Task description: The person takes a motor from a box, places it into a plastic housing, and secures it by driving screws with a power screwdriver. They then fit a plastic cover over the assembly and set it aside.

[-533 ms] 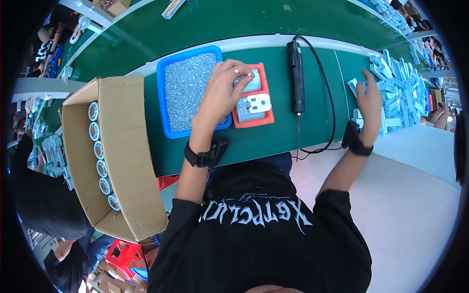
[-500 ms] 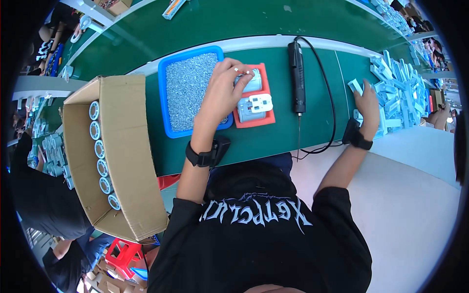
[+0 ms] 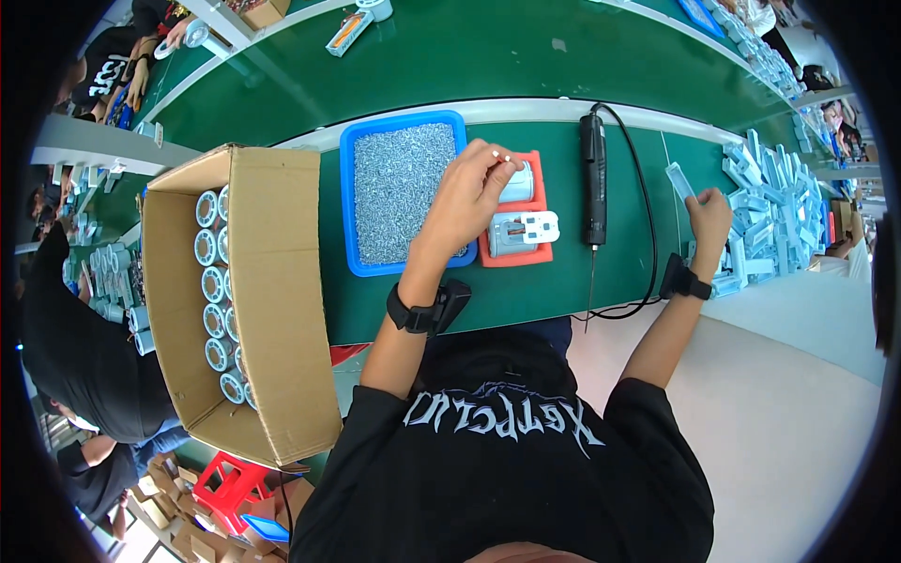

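Note:
My left hand (image 3: 469, 192) is bent over the upper slot of a red holder (image 3: 518, 259), thumb and fingers pinched together. Small white bits show at its fingertips; what it grips is unclear. A pale blue-grey rounded part (image 3: 519, 186) lies in that slot, partly covered by the hand. The lower slot bears a similar housing (image 3: 505, 236) with a white plate (image 3: 541, 227) on top. On the right, my right hand (image 3: 710, 223) is closed on the lower end of a long light-blue plastic piece (image 3: 679, 181), held tilted beside a heap of similar pieces (image 3: 760, 206).
A blue tray (image 3: 348, 188) of small metal screws stands left of the holder. An electric screwdriver (image 3: 594, 178) with a black cable lies to its right. At far left is a cardboard box (image 3: 286, 281) with several round-ended parts (image 3: 205, 247). Other people work beyond it.
My right hand has taken hold of the light-blue piece and drawn it slightly from the heap. My left hand stays over the holder. The whole view has shifted, showing more of the box's inside.

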Demonstrator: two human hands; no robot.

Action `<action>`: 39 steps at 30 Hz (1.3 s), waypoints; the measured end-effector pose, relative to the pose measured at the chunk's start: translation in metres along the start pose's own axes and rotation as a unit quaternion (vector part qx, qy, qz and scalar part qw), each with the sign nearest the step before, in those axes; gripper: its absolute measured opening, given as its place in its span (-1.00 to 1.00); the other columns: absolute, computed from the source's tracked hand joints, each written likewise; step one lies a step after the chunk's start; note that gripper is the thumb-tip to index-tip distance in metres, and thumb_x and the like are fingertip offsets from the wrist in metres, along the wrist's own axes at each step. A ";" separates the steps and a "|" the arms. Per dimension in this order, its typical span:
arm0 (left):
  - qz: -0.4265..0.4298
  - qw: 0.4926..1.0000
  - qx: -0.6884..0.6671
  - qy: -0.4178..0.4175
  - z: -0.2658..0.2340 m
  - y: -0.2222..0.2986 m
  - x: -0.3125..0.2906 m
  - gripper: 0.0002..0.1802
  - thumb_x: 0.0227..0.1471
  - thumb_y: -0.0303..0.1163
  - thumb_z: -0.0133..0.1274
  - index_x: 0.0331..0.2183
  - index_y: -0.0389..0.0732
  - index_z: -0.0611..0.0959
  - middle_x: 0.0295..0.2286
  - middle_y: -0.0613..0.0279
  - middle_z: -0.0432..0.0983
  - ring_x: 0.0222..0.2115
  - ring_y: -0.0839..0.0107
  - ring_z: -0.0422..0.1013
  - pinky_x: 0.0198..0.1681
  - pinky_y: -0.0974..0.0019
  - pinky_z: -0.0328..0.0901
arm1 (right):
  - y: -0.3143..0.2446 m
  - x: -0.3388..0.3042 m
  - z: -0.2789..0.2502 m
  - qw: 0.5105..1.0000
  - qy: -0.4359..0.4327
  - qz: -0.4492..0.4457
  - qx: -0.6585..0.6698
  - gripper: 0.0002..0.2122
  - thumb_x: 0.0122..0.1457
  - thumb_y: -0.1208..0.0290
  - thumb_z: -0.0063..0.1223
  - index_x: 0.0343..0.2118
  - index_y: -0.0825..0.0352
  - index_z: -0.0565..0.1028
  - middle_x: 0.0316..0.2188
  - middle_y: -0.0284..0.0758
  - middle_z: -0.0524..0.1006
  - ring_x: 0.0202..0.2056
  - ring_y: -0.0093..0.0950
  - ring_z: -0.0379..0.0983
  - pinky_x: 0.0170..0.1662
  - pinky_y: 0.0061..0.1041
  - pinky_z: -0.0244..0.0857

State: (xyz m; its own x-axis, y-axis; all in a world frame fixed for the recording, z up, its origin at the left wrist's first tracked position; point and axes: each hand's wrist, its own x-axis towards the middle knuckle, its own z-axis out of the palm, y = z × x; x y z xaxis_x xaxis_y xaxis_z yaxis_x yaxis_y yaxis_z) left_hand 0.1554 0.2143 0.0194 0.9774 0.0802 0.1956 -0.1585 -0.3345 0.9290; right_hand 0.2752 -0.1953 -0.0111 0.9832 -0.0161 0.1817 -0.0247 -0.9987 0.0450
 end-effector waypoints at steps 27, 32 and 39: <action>0.019 0.999 -0.043 0.003 0.006 -0.006 -0.001 -0.84 0.06 -0.51 0.00 -0.29 -0.33 0.61 -0.49 0.08 0.47 -0.52 0.23 0.41 -0.46 0.28 0.29 | -0.228 -0.022 -0.109 0.589 -0.085 -0.381 0.707 -0.55 0.10 0.18 0.17 -0.07 0.38 0.34 -0.19 -0.17 0.52 -0.14 -0.37 0.49 -0.12 -0.47 0.37; 0.059 0.998 0.022 0.008 0.003 -0.001 -0.001 -0.86 0.02 -0.51 0.05 -0.32 -0.32 0.60 -0.52 0.08 0.44 -0.55 0.16 0.36 -0.49 0.25 0.25 | -0.230 -0.020 -0.115 0.641 -0.117 -0.441 0.617 -0.51 0.09 0.16 0.15 -0.02 0.38 0.31 -0.14 -0.11 0.51 -0.05 -0.32 0.45 -0.06 -0.41 0.37; 0.064 0.997 -0.006 0.031 0.007 -0.009 -0.002 -0.87 -0.03 -0.54 0.08 -0.34 -0.31 0.61 -0.51 0.09 0.45 -0.54 0.17 0.36 -0.49 0.24 0.26 | -0.222 -0.017 -0.105 0.647 -0.159 -0.431 0.609 -0.49 0.08 0.21 0.17 0.01 0.37 0.28 -0.12 -0.14 0.49 -0.04 -0.31 0.45 -0.03 -0.40 0.38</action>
State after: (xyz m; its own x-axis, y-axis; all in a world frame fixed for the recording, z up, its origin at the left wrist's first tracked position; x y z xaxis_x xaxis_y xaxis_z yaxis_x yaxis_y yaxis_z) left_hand 0.1558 0.2102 0.0082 0.9385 0.0955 0.3318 -0.2838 -0.3343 0.8987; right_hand 0.2446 0.0318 0.0791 0.5285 0.7567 0.3849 0.5281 0.0619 -0.8469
